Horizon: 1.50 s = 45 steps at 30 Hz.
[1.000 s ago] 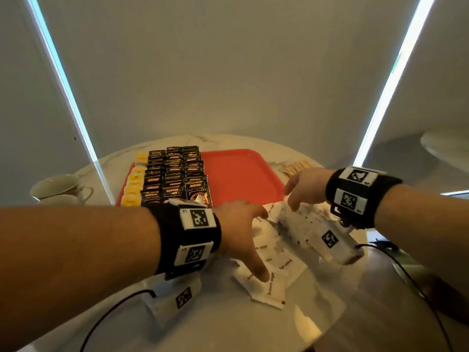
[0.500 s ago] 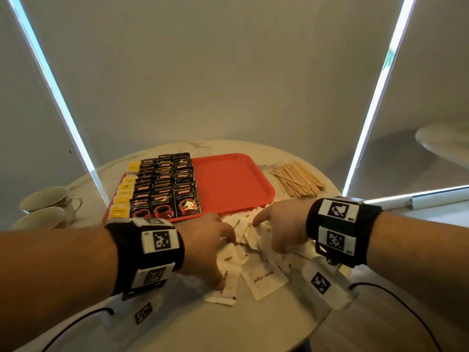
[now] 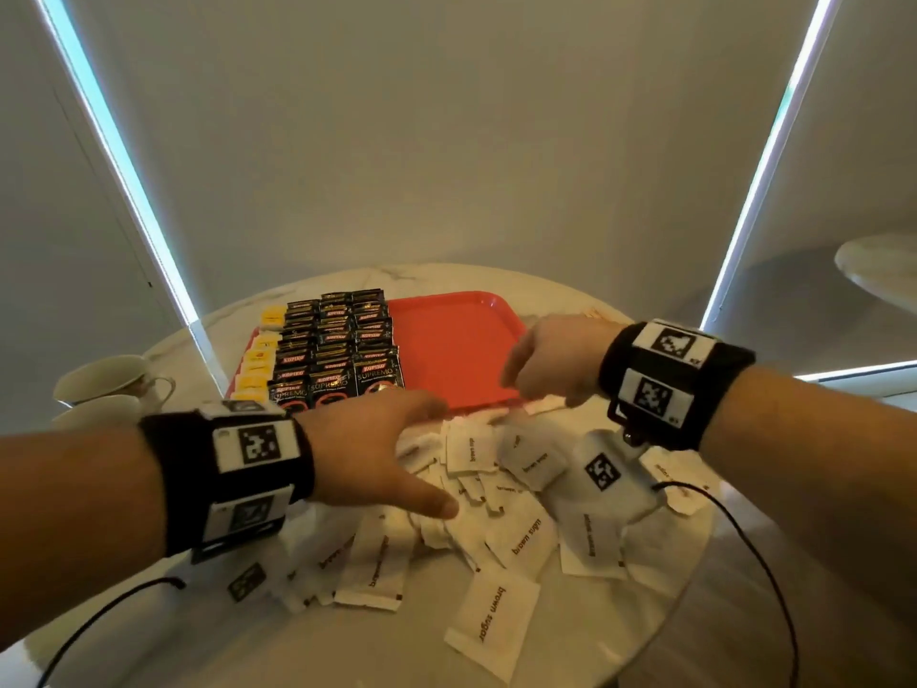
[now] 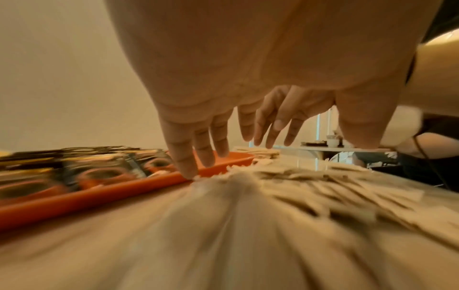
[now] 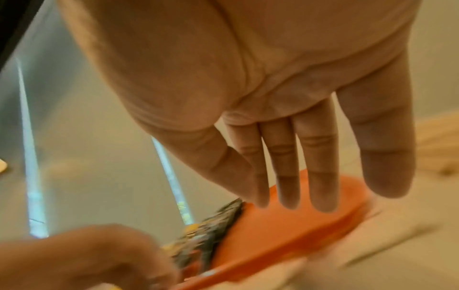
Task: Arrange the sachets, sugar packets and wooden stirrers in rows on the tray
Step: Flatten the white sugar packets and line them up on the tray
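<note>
Nearest, the sugar packets (image 3: 501,533) lie heaped on the table (image 3: 347,648) in front of the tray (image 3: 456,350), too overlapped to count. Half a second ago both hands dug into that heap; now the left hand (image 3: 367,454) and right hand (image 3: 556,362) hover over its far edge, fingers straight, holding nothing, so I judge a fresh pick is coming. On the tray's left: three dark sachet rows (image 3: 337,350), one yellow row (image 3: 258,360). Stirrers are hidden behind the right hand. Two cups (image 3: 106,384) sit left of the tray.

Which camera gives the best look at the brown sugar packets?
The head view: the brown sugar packets lie sharp in a loose pile on the table, printing readable. The left wrist view shows them only as a motion-blurred heap; the right wrist view shows pale smears.
</note>
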Tool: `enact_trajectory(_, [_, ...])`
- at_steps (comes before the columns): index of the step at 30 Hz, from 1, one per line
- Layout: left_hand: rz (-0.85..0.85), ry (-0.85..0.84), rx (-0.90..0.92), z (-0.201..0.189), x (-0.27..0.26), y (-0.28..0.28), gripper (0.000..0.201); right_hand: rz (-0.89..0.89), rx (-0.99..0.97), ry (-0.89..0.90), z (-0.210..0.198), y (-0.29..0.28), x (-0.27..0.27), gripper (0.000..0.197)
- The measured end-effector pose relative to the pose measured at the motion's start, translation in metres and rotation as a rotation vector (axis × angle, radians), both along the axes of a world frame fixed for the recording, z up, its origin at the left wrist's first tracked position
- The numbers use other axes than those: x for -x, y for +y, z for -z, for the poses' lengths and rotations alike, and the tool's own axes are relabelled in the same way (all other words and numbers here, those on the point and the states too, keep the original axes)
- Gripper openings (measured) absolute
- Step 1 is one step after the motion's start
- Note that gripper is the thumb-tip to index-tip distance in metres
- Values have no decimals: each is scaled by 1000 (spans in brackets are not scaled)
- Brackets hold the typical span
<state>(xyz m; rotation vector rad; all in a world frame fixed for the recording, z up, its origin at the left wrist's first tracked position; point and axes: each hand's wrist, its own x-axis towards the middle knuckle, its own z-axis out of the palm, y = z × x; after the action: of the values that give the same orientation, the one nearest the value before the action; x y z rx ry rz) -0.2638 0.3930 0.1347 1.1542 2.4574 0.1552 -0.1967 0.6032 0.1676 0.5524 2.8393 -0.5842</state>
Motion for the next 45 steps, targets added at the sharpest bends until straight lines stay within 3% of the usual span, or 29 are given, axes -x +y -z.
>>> enact_trajectory(3, [77, 19, -5, -1, -3, 35, 92, 39, -221, -108, 7, 21, 2, 29])
enact_trajectory(6, [124, 59, 62, 6, -5, 61, 89, 28, -264, -221, 22, 27, 0, 30])
enact_trajectory(15, [162, 76, 168, 14, -8, 41, 100, -81, -92, -174, 34, 6, -10, 32])
enact_trajectory(19, [182, 58, 167, 17, -18, 41, 132, 44, -55, -100, 28, 19, -29, 46])
enact_trajectory(23, [230, 91, 237, 31, -31, 49, 151, 100, -60, -178, 39, 22, -56, 55])
enact_trajectory(26, [213, 95, 234, 31, -29, 51, 143, 73, -53, -193, 38, 9, -67, 57])
enact_trajectory(31, [177, 152, 182, 22, -15, 35, 115, -46, 133, -179, 36, -22, -48, 68])
enact_trajectory(34, [141, 141, 139, 22, -7, 21, 118, -57, 180, -135, 42, -30, -29, 73])
enact_trajectory(40, [68, 105, 113, 28, 1, 0, 120, -198, 2, -172, 42, -48, -7, 52])
enact_trajectory(45, [49, 81, 116, 31, 2, -16, 113, -306, 1, -206, 49, -62, -1, 43])
